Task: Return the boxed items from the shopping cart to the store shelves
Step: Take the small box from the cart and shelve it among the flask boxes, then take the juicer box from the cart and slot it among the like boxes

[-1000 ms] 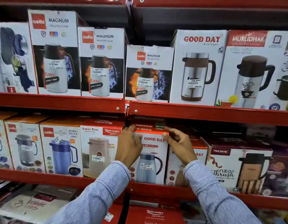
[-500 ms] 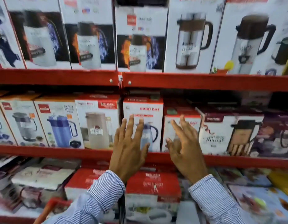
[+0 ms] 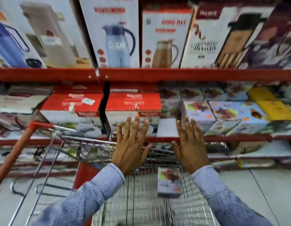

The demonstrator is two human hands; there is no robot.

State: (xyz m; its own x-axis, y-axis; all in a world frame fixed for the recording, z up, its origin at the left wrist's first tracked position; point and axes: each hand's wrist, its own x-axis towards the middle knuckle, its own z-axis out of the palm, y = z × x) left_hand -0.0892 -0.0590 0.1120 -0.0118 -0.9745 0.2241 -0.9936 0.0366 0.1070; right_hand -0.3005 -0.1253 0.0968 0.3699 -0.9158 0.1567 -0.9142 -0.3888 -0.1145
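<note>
A white Good Day box with a blue jug picture (image 3: 115,38) stands upright on the red shelf (image 3: 174,75), among other flask boxes. Below me is the wire shopping cart (image 3: 138,201); a small lilac boxed item (image 3: 169,183) lies in its basket. My left hand (image 3: 131,147) and my right hand (image 3: 190,144) hover above the cart's far rim, both empty with fingers spread, palms facing away from me. They are a little above and beyond the lilac box, one to each side, touching nothing.
Red Rishabh boxes (image 3: 133,103) and lilac and blue boxes (image 3: 197,113) fill the lower shelf behind the hands. The cart's orange handle bar (image 3: 15,152) slants at the left. Grey floor tiles (image 3: 263,185) show at the right.
Both hands have let go of the Good Day box, which stays on the shelf, and dropped down over the cart with fingers spread. My view has tilted downward.
</note>
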